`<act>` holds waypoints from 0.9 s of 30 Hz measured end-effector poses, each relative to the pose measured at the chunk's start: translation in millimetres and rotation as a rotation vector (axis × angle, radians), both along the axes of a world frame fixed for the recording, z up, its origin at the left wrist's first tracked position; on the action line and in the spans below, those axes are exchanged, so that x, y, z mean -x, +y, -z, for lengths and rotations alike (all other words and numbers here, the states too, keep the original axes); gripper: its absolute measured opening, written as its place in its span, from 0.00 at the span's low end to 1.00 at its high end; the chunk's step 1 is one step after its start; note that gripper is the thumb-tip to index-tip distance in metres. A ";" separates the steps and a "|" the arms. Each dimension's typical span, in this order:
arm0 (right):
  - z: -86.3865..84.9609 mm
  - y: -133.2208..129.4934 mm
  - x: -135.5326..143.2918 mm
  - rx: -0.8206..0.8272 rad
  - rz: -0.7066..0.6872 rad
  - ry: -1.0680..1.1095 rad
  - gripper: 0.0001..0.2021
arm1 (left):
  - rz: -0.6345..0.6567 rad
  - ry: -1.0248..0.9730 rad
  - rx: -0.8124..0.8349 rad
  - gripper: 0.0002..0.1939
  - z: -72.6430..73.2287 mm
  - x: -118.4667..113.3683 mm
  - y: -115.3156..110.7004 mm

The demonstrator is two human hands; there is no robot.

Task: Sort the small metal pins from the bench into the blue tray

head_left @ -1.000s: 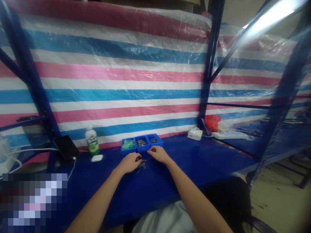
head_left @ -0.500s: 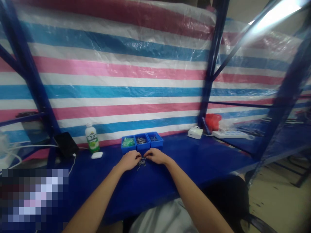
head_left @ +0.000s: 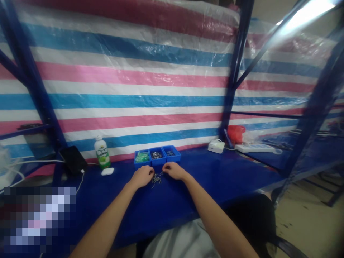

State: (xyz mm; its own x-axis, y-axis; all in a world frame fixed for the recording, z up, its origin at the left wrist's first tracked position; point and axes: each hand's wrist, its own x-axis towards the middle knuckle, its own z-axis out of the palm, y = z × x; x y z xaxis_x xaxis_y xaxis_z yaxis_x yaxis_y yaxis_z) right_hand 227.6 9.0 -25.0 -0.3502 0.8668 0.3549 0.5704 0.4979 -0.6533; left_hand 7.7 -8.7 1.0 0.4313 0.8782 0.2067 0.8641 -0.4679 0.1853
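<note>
A small pile of thin metal pieces that look like screws (head_left: pixel 156 180) lies on the blue table, between my two hands. My left hand (head_left: pixel 143 176) rests at the pile's left side, fingers curled and pressed together; what they hold, if anything, is too small to name. On the right, my right hand (head_left: pixel 174 170) is closed in a pinch just off the pile, and its fingertips hide what is between them. Behind the hands stand three joined blue bins: one with green packets (head_left: pixel 142 157), one with many small metal parts (head_left: pixel 156 155), one with fewer metal pieces (head_left: pixel 170 153).
At the left are a bottle (head_left: pixel 102 152), a white case (head_left: pixel 108 171) and a black phone (head_left: pixel 73 160) on a cable. A white box (head_left: pixel 216 146), a power strip (head_left: pixel 255 148) and a red bag (head_left: pixel 236 134) sit at the right. Blue posts frame the table (head_left: pixel 204 186).
My hands have moved apart: the right one has shifted slightly right and up, the left slightly left. More of the screw pile shows between them.
</note>
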 end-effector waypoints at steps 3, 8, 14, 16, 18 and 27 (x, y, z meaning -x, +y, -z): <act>0.2 5.2 -3.0 0.030 0.111 0.123 0.08 | -0.020 0.001 -0.003 0.12 0.3 0.4 0.3; 0.2 12.1 -6.6 0.082 0.222 0.259 0.09 | -0.026 0.004 -0.003 0.09 0.9 -0.5 0.1; -1.2 11.6 -7.4 0.142 0.230 0.363 0.11 | -0.026 -0.007 -0.002 0.08 0.3 -1.6 -1.2; -2.8 8.9 -6.4 0.171 0.216 0.406 0.10 | -0.034 -0.014 0.004 0.08 0.5 -1.5 -0.9; -4.7 5.8 -4.9 0.213 0.172 0.440 0.09 | -0.042 -0.028 0.010 0.08 0.8 -1.7 0.0; -6.4 6.7 -0.6 0.311 0.186 0.517 0.09 | -0.168 -0.062 0.089 0.08 0.4 -8.0 3.5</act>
